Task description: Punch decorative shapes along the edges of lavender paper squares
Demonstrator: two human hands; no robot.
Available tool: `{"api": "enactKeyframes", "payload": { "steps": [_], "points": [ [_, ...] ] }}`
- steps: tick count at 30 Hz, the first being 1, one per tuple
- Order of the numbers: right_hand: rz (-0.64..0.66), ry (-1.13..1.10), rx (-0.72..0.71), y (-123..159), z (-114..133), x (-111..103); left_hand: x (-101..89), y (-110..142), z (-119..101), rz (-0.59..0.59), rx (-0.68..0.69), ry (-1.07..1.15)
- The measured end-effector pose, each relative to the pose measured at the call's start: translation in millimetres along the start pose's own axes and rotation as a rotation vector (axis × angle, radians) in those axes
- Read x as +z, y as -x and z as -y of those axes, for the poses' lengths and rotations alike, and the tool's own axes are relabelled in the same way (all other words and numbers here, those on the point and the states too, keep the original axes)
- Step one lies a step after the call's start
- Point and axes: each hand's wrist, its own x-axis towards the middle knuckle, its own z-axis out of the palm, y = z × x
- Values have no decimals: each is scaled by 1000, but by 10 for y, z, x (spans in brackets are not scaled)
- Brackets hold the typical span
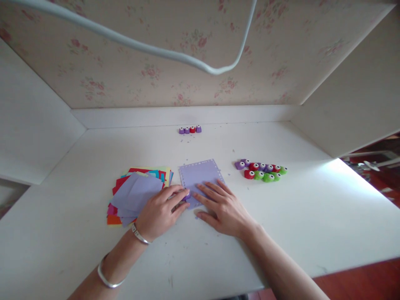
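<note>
A sheet of lilac paper (pixel 200 173) lies flat on the white table, with small punched holes along its edges. My left hand (pixel 165 206) grips a small purple craft punch (pixel 186 195) at the sheet's left edge; the fingers partly cover it. Spread flat over the sheet's lower right part, my right hand (pixel 220 206) presses it against the table. Just left of the left hand is a pile of coloured paper (pixel 137 193), lilac on top, with red, blue, yellow, pink and orange edges sticking out.
Several purple, red and green craft punches (pixel 262 170) stand grouped at the right. A short row of purple and red punches (pixel 190 130) is near the back wall. Tiny paper bits are scattered over the white table (pixel 312 208). A white cable (pixel 175 54) hangs across the top.
</note>
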Motion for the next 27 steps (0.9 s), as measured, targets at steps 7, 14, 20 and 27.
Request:
{"api": "enactKeyframes", "payload": {
  "steps": [7,14,20,27],
  "points": [
    [-17,-17,2,-15,6,-40,-23,-60,-36,-96,-74,114],
    [-53,-48,16,-10,6,-65,-52,-200,-42,-24,-516,468],
    [-93,-59,48,3,-22,-68,14,-246,-101,42,-624,586],
    [-109,-72,54,-1,-26,-77,53,-264,-52,91,-654,649]
  ]
}}
